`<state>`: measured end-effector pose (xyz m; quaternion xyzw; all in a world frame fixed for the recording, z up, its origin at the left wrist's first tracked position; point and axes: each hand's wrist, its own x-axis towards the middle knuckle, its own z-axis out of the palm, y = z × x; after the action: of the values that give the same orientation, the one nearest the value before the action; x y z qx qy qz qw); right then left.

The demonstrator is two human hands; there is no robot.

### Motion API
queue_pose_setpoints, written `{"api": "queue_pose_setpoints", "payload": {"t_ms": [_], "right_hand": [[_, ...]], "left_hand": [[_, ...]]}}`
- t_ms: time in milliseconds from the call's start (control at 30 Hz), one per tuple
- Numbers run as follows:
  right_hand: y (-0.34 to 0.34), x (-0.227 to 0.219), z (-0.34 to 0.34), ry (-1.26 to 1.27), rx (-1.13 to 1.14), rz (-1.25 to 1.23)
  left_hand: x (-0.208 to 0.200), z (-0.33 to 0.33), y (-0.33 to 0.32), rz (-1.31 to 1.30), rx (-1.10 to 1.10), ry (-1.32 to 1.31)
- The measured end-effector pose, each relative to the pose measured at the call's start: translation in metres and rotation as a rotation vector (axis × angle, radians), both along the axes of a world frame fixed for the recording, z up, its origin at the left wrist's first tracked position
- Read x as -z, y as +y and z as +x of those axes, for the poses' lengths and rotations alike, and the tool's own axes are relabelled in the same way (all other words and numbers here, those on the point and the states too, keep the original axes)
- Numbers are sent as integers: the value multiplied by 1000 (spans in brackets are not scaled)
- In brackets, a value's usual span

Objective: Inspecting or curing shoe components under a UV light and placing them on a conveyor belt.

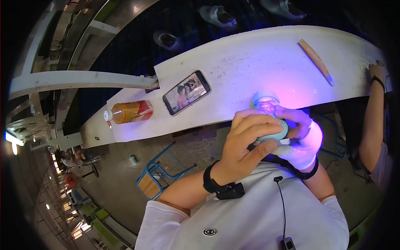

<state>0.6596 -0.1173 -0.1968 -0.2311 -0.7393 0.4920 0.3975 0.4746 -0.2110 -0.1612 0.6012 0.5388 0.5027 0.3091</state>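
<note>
Close to my chest, at the table's near edge, both hands hold a pale teal, rounded item [278,131] that looks like a shoe; my fingers hide much of it. My left hand [246,143] is bare and closes round its left side, fingers across the top and thumb below. On the other side my right hand [303,135], in a white glove with bare fingertips, grips it too. Purple light falls on the glove, the item's far end and the table [233,71] beyond.
A phone [186,92] playing video and an orange drink bottle [132,112] lie left. A tape-wrapped stick-like tool [315,61] lies at the far right. Shoes [218,16] line the dark area beyond. A co-worker's arm [372,121] reaches in at right. A blue-framed stool [160,173] stands below.
</note>
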Motion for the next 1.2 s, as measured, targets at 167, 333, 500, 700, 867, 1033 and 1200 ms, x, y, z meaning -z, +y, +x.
{"api": "queue_pose_setpoints", "payload": {"t_ms": [167, 333, 500, 700, 867, 1033, 1200], "right_hand": [[11, 25, -6, -169, 34, 286], [22, 25, -25, -188, -23, 480], [27, 18, -24, -220, -95, 505], [32, 25, -31, -204, -54, 511], [19, 60, -41, -96, -55, 416], [11, 74, -51, -71, -32, 512], [6, 87, -57, -10, 30, 608]], "left_hand": [[8, -14, -14, -34, -132, -343], [-6, -53, -3, -72, 56, 28], [10, -55, -5, -86, 41, 62], [25, -62, -17, -106, -5, -62], [27, -81, -33, -230, -8, -153], [1, -53, -17, -443, -213, 110], [14, -45, -24, -577, -265, 367]]}}
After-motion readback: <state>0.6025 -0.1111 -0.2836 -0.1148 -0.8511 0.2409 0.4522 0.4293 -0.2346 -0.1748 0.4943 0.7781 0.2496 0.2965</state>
